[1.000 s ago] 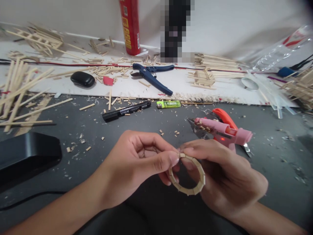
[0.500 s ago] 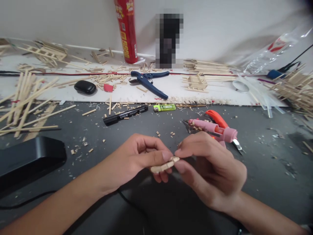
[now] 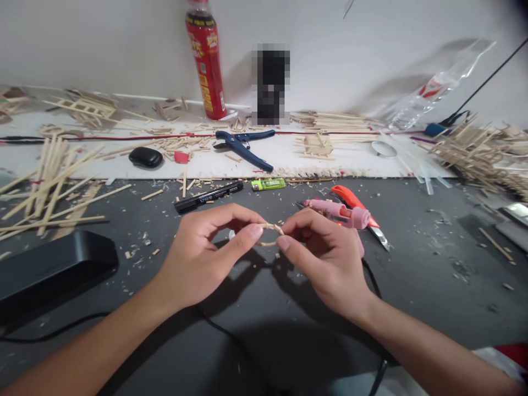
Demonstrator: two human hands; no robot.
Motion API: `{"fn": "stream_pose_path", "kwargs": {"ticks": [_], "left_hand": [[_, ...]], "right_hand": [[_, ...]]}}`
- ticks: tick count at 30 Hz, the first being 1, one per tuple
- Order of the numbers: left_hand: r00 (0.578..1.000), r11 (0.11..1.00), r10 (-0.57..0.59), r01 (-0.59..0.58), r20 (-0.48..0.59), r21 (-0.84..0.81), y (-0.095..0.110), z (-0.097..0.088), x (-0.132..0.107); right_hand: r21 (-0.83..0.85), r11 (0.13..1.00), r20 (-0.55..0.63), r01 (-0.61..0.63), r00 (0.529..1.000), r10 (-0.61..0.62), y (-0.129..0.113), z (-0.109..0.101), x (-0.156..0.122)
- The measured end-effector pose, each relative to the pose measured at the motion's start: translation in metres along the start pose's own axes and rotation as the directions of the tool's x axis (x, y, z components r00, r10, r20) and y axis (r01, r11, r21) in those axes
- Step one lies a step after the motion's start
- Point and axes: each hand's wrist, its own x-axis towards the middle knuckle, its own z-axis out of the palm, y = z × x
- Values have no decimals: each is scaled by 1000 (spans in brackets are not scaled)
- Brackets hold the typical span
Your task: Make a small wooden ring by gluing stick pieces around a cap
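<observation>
Between my two hands is a small ring of short wooden stick pieces (image 3: pixel 270 243), raised above the dark tabletop and seen at a slant. My left hand (image 3: pixel 216 250) pinches its left side between thumb and fingers. On the opposite side, my right hand (image 3: pixel 325 256) grips the ring with thumb and forefinger. Fingertips hide parts of both ends. Just behind my right hand lies a pink hot glue gun (image 3: pixel 336 212), beside orange-handled pliers (image 3: pixel 373 223).
Behind the hands lie a black marker (image 3: pixel 209 197), a green lighter (image 3: pixel 268 183) and blue cutters (image 3: pixel 245 147). Wooden sticks (image 3: pixel 49 181) are heaped at left. A red bottle (image 3: pixel 207 66) stands at the wall. A black box-like object (image 3: pixel 61 269) sits left of my forearm.
Both hands have moved up and away from me, and the wooden piece has turned so its ring shape shows. My right hand has shifted left; the view has tilted up slightly.
</observation>
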Motion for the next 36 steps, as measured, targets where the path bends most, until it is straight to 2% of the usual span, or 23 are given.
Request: {"fn": "stream_pose_path", "kwargs": {"ticks": [3,5,8,9,11,12,13,15,18,24,27,31,36], "left_hand": [[1000,1000,0,-1,-19,-19,1,1,-1],[999,999,14,-15,-36,-41,1,2,-2],[997,998,30,-34,-68,-62,-1,4,-4],[997,997,30,-35,-70,-65,-1,5,-4],[998,997,21,-25,-60,-68,-3,6,-5],[999,997,12,-15,-51,-70,-3,6,-5],[999,997,2,-5,-40,-74,-4,6,-4],[1000,997,-19,17,-17,-79,-5,5,-3],[998,995,-55,55,8,-84,-8,5,-1],[996,989,-93,92,0,-116,-19,9,4],[996,989,-86,83,-17,-121,-24,13,6],[997,990,-75,73,-13,-119,-27,15,6],[998,995,-54,52,-20,-89,-30,14,6]], "right_hand": [[-102,995,24,-20,999,23,-12,-4,-4],[-268,963,84,22,996,1,-24,-15,-13],[-567,812,191,138,981,-34,-30,-41,-33],[-632,767,137,110,990,-29,-27,-51,-39],[-718,693,-117,-59,992,-36,-15,-71,-49],[-718,675,-296,-173,953,-70,-7,-80,-52],[-701,662,-391,-264,919,-47,1,-87,-53],[-684,645,-404,-341,913,53,13,-97,-48],[-696,631,-287,-344,938,195,22,-100,-32],[-519,754,-172,-403,913,369,26,-92,-3],[-398,824,-140,-403,914,380,26,-88,-1],[-205,911,-138,-358,932,335,25,-89,-3],[-86,949,51,-304,950,309,33,-88,-4]]}}
